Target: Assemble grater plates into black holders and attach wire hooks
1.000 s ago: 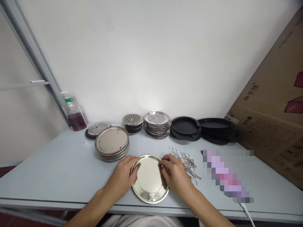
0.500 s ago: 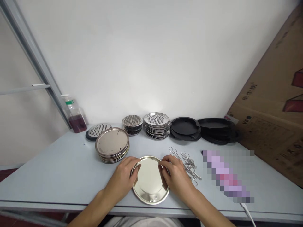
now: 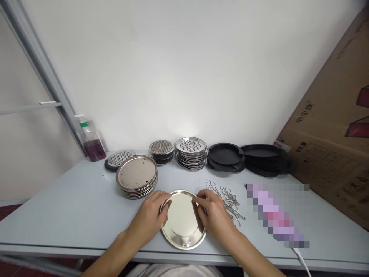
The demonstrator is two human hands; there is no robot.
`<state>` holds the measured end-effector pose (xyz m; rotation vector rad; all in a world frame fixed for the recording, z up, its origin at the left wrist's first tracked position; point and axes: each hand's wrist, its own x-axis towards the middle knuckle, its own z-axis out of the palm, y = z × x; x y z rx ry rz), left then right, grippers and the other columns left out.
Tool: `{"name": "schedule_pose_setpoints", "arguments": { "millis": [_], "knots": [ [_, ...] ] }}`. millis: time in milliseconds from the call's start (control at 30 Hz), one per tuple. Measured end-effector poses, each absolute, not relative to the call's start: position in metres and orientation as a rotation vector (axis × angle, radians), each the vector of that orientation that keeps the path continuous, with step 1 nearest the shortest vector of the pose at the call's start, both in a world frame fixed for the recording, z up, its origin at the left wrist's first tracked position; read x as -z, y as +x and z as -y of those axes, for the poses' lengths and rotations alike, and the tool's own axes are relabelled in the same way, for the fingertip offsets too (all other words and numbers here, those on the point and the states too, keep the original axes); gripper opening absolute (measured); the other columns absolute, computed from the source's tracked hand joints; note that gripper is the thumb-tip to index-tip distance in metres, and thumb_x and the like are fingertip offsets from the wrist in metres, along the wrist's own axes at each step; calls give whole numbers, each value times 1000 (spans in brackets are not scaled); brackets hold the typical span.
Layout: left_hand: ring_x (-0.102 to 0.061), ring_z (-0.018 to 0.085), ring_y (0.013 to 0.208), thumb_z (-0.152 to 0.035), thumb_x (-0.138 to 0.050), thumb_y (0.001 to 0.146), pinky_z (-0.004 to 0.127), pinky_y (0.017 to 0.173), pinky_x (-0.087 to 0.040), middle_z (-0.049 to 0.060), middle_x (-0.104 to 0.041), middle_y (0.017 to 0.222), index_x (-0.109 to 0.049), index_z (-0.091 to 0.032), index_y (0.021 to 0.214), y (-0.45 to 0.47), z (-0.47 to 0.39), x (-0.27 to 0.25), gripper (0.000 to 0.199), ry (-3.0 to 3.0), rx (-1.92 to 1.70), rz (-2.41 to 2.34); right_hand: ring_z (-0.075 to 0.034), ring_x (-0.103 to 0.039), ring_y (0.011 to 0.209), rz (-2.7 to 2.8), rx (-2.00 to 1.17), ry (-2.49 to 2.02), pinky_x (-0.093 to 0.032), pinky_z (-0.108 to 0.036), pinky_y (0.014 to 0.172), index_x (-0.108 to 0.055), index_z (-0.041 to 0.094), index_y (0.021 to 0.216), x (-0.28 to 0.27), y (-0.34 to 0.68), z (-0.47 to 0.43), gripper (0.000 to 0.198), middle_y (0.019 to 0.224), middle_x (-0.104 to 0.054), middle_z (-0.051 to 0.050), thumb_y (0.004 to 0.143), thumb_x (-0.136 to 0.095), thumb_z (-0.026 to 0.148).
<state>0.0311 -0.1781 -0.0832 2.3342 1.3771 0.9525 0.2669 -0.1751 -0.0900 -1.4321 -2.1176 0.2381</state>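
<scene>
A round, shiny metal plate [image 3: 181, 219] with a raised rim lies near the table's front edge, its surface mirroring my fingers. My left hand [image 3: 152, 211] grips its left rim, thumb on the inner side and fingers curled around the outside. On the opposite rim, my right hand [image 3: 211, 211] holds on with thumb and fingers bent over the edge. Just beyond my right hand lies a heap of thin wire pieces with looped ends [image 3: 230, 198], partly hidden by the hand. To the upper left stands a stack of duller round metal plates [image 3: 137, 173].
Along the wall sit perforated discs [image 3: 121, 158], a short grater-disc stack [image 3: 161, 148], a taller one [image 3: 191, 148], black round trays [image 3: 226, 154] and more black pans [image 3: 262, 152]. A bottle of dark red liquid [image 3: 95, 150] stands left; a cardboard box [image 3: 325, 154] leans right, near a blurred-out object [image 3: 276, 215].
</scene>
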Motion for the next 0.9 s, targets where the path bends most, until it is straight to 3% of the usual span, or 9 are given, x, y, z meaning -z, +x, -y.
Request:
{"name": "schedule_pose_setpoints", "arguments": {
  "millis": [367,600,900],
  "knots": [
    [-63,22,102,-18,-51,94,39,92,-52,7,-68,110,-65,-23,113,31,179,83,24,2335,-949,-1374,-25,-57,94,2145,-255,-1397,-43,-43,87,-76,26,82,89,268,176,33,100,-62,-8,87,-50,6],
    [-62,23,104,-18,-49,95,39,93,-51,7,-68,111,-65,-23,115,31,178,82,26,2327,-935,-1365,-25,-59,93,2108,-194,-1407,-46,-40,85,-74,22,101,89,267,175,32,98,-65,-10,87,-49,8],
    [-61,22,104,-18,-48,96,39,94,-50,7,-67,111,-64,-23,115,31,179,81,25,2318,-912,-1373,-26,-59,95,2120,-253,-1413,-47,-42,87,-75,18,95,88,267,175,31,101,-65,-11,86,-48,5]
  ]
}}
